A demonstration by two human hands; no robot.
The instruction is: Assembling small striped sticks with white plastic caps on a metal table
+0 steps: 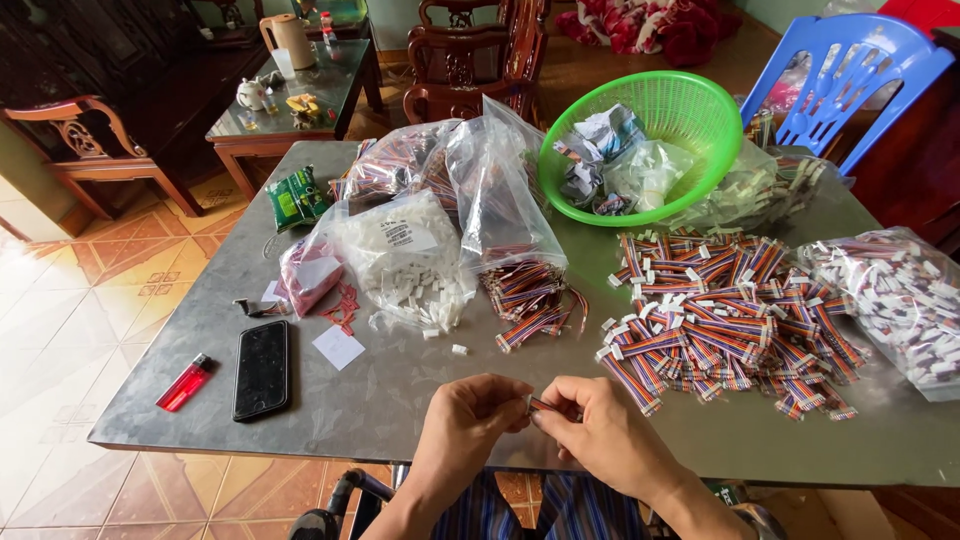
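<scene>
My left hand (478, 415) and my right hand (590, 425) meet at the table's near edge, both pinching one short multicoloured ribbon cable (548, 406) with a small white connector at its end. A big heap of finished ribbon cables (715, 320) lies to the right of my hands. Ahead, an open clear bag of white connectors (410, 265) spills a few loose pieces onto the grey table (400, 385). Another clear bag (510, 230) spills more ribbon cables toward me.
A black phone (262, 368) and a red lighter (185, 382) lie at the near left. A green basket (640, 145) with crumpled bags sits at the back, a bag of cables (900, 295) at the far right. A blue plastic chair (850, 70) and wooden furniture stand behind.
</scene>
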